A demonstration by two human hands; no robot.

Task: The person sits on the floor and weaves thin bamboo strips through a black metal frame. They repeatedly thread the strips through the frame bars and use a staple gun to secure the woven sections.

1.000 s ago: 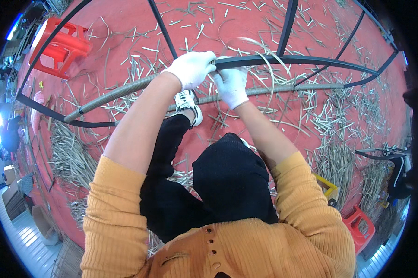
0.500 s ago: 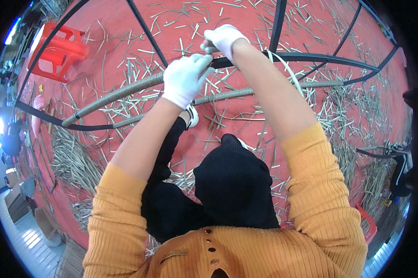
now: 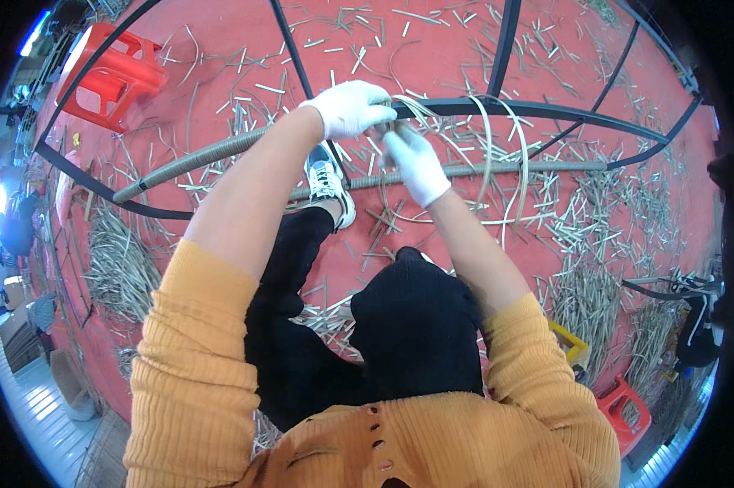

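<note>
A black metal frame [image 3: 538, 110] reaches across in front of me, one of its bars wound with greyish-brown flat strip to form a wrapped length [image 3: 204, 156]. My left hand [image 3: 351, 108], in a white glove, is closed over this bar where the winding ends. Just below and right of it, my gloved right hand [image 3: 416, 163] comes up under the bar, fingers bent together and a little blurred. What it pinches is hidden. Long pale strips [image 3: 485, 138] loop from the bar beside the hands and hang down to the right. A second wrapped bar [image 3: 538, 166] runs behind the right hand.
Cut strip pieces litter the red floor [image 3: 456, 228]. A red plastic stool [image 3: 115, 81] lies at the far left. Strip bundles are heaped at left [image 3: 119, 260] and right [image 3: 587, 301]. My shoe [image 3: 328, 191] is beneath the bar. A yellow object [image 3: 569, 346] is near my right elbow.
My right hand has swung from above the bar down to its near side. My left hand has shifted right and up along the bar. The pale loops now spread wider at right.
</note>
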